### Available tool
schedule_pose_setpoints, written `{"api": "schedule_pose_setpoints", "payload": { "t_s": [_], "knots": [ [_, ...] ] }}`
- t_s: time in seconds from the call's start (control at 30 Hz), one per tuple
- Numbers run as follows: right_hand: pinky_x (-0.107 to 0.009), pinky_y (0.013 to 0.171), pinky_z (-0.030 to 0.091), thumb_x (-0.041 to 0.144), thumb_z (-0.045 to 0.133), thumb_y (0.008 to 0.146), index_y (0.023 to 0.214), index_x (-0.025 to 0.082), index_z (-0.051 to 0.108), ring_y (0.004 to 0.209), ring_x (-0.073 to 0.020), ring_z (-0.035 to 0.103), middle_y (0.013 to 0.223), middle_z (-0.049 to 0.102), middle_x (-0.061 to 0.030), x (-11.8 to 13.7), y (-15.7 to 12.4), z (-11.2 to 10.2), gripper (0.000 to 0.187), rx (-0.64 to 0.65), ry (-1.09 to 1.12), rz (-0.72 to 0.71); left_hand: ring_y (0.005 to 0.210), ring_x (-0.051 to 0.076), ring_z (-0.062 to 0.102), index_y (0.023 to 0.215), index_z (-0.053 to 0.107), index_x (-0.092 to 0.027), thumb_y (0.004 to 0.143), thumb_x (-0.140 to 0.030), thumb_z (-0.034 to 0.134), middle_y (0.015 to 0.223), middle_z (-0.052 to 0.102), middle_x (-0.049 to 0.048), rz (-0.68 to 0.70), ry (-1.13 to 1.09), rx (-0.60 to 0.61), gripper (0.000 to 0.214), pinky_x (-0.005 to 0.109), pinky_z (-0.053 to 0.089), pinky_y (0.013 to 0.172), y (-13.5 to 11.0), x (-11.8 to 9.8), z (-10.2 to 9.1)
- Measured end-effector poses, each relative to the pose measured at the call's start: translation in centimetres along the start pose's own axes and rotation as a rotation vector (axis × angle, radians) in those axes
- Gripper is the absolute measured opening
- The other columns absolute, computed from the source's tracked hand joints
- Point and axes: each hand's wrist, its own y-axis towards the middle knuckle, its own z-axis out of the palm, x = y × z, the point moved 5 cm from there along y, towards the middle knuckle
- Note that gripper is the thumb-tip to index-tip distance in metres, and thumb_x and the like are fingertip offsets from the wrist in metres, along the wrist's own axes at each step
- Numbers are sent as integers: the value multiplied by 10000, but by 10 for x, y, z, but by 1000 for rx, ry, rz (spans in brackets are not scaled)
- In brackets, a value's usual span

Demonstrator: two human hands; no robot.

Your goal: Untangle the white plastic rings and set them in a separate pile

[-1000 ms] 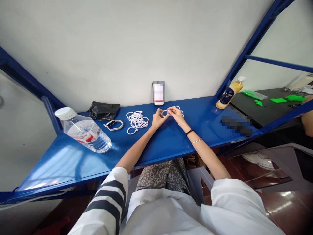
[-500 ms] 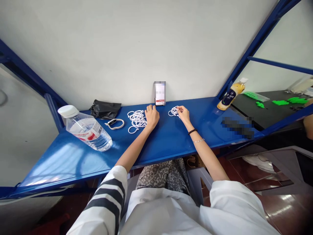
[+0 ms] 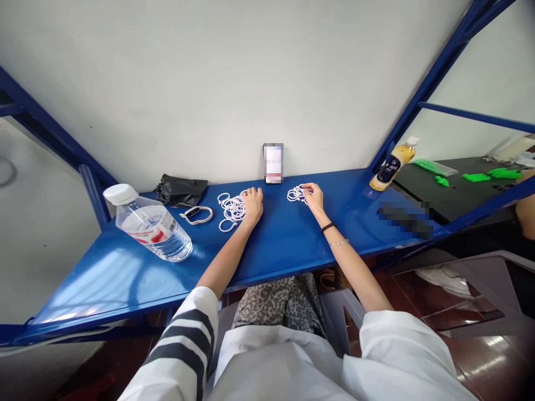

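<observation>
A loose pile of white plastic curtain rings, with small ball ends, lies on the blue tabletop. My left hand rests over the right edge of that pile, its fingers bent and slightly apart; the fingertips partly cover some rings. Farther right sits a smaller cluster of the same white rings. My right hand pinches at this cluster with thumb and forefinger, closed on a ring there. How many rings it touches is hidden by the fingers.
A phone leans upright against the wall behind the hands. To the left are a large water bottle, a pale wristband and a black plastic bag. A juice bottle and a blurred dark object are on the right.
My left hand has shifted left, from beside the ring pile to over its right edge. My right hand stays at the small cluster with hardly any movement.
</observation>
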Motion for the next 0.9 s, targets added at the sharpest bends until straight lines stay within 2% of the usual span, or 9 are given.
{"api": "schedule_pose_setpoints", "payload": {
  "t_s": [0.1,0.2,0.3,0.37,0.47,0.57,0.67,0.77,0.9],
  "knots": [
    [-387,871,499,180,467,768,823,190,650,889,-208,625,955,688,-71,2,0,0,191,8,29,-21,1079,311,552,1127,597,-108,819,39,321,1117,596,192,108,-105,-49,439,421,405,891,2,-9,-3],
    [-358,827,518,213,479,788,872,186,660,866,-198,638,950,699,-68,8,-1,4,201,59,70,-61,1058,269,568,1187,583,-152,872,5,289,1154,600,155,283,-225,-77,459,383,436,876,-2,-31,1],
    [-339,787,536,203,491,781,975,195,665,868,-190,649,993,705,-64,17,-7,14,261,209,105,-135,1025,235,582,1156,589,-172,893,-27,331,1113,610,122,509,-318,-32,396,353,462,871,-12,-57,9],
    [-357,817,539,174,498,768,1039,207,668,928,-200,647,1052,703,-64,24,-13,24,321,345,90,-222,1004,208,592,1137,581,-164,901,-44,360,1100,608,113,577,-409,-27,345,331,476,884,-17,-66,13],
    [-401,898,521,122,498,739,1046,220,690,1041,-228,623,1097,698,-65,31,-21,35,376,501,73,-330,1032,194,598,1081,579,-160,917,-90,401,1100,610,107,538,-579,-56,252,312,485,905,-17,-65,12],
    [-404,889,529,133,512,754,1106,217,675,1008,-226,638,1103,693,-71,29,-26,44,397,592,112,-307,1001,178,616,1090,564,-180,915,-100,427,1075,624,82,422,-736,-72,237,308,495,902,-14,-56,10],
    [-396,846,548,195,544,789,1130,208,654,925,-212,655,1062,694,-74,25,-26,48,359,589,165,-238,973,171,623,1062,570,-188,901,-116,485,1042,628,72,307,-827,-123,196,306,504,888,-11,-49,6],
    [-366,765,569,279,577,815,1125,207,640,785,-183,658,899,692,-48,22,-26,51,325,582,249,-150,913,164,628,1026,584,-183,899,-168,533,998,632,70,231,-875,-185,138,299,514,845,-10,-45,5],
    [-339,683,574,418,616,813,1064,198,643,651,-158,635,731,653,-14,17,-23,49,335,536,342,-27,867,164,636,989,594,-167,922,-232,512,963,651,82,92,-959,-198,124,278,517,757,-5,-34,12]
  ]
}}
